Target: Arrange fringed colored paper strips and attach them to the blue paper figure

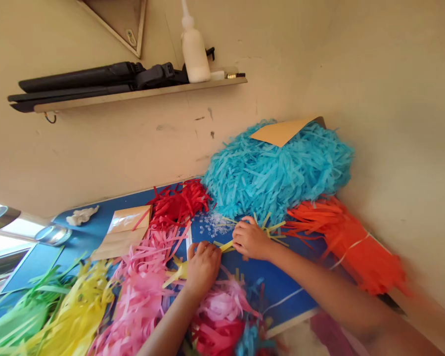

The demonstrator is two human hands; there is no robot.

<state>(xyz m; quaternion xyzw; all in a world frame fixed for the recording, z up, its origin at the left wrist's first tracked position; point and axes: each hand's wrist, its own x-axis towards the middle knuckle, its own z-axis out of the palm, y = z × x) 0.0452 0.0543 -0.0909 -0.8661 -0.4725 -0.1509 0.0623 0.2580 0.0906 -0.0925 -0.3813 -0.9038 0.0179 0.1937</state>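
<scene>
My left hand [203, 264] rests on the blue board [267, 284] with its fingers curled over yellow paper strips [226, 245]. My right hand [250, 239] lies just to its right, fingers bent and pinching the same bundle of yellow strips, whose ends fan out beyond it toward the blue shredded paper. The two hands almost touch. Small clear bits [215, 225] lie scattered on the board just behind them.
A big blue shredded-paper pile [278, 170] with a tan card [282, 131] on top sits behind. Orange strips [356, 247] lie right, red strips [178, 200] and pink strips [144, 282] left, yellow and green at far left. A wall shelf [133, 94] holds a white bottle [195, 47].
</scene>
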